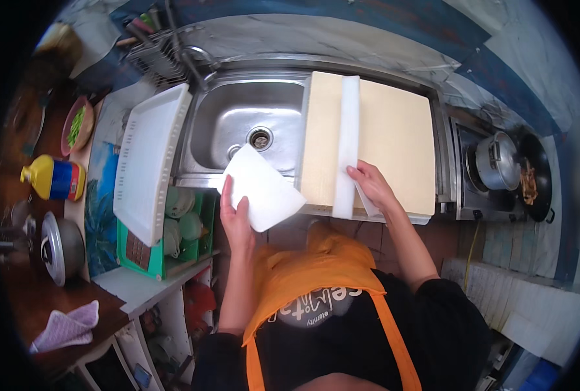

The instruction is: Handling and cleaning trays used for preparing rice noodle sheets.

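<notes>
A thin white four-sided piece [265, 190] is held in my left hand [236, 222], over the front rim of the steel sink [221, 132]. I cannot tell its material. To the right of the sink lies a large cream-coloured slab [397, 132]. A long, narrow white strip [349, 132] runs across it from back to front. My right hand [374, 185] grips the strip's right edge near its front end, thumb on top. A white flap shows below that hand; whether it belongs to the strip is unclear.
Left of the sink, a white plastic tray [148, 166] leans over a green dish rack [155, 254]. A faucet [204, 66] stands at the back. Farther right, a lidded pot [499, 159] and a wok [534, 181] sit at the stove. A yellow bottle [53, 177] is far left.
</notes>
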Action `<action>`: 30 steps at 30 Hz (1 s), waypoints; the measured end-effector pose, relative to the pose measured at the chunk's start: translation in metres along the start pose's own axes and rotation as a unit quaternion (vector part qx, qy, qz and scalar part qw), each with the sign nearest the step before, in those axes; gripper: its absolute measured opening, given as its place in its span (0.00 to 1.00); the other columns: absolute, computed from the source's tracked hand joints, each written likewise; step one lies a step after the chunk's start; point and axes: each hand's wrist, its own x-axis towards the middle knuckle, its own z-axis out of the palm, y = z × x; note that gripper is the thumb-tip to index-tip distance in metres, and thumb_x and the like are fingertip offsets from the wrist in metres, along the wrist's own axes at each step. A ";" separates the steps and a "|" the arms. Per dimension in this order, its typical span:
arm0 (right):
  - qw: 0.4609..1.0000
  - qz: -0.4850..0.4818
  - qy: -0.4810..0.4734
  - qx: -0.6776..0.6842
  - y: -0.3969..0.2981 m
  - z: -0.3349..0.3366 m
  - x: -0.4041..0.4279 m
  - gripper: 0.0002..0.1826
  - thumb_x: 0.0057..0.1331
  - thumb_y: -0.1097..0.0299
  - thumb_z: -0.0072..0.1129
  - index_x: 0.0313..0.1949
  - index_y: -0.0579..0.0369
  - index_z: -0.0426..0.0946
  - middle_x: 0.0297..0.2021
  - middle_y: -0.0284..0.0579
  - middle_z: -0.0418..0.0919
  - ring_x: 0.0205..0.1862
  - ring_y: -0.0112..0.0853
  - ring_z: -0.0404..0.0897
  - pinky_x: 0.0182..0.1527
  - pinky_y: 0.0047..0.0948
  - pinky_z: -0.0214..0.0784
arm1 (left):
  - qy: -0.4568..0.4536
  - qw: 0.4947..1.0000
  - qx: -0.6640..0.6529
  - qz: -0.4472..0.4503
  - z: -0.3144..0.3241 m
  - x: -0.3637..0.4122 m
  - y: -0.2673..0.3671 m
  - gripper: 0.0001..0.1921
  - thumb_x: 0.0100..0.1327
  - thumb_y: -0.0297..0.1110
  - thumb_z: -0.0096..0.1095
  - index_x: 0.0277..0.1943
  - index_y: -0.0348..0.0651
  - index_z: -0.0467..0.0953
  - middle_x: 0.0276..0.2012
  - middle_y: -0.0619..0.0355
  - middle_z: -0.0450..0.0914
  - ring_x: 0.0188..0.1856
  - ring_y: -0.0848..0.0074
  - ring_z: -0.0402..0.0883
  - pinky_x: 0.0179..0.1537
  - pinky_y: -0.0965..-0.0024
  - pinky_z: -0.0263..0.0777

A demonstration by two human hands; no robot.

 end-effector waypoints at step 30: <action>0.936 -0.013 0.347 -0.057 -0.011 0.000 0.045 0.21 0.68 0.70 0.60 0.58 0.65 0.72 0.51 0.49 0.80 0.51 0.33 0.78 0.55 0.29 0.68 | -0.378 0.898 -0.003 -0.225 0.196 0.156 -0.042 0.35 0.69 0.20 0.42 0.76 0.46 0.43 0.64 0.48 0.68 0.58 0.70 0.75 0.59 0.67 0.71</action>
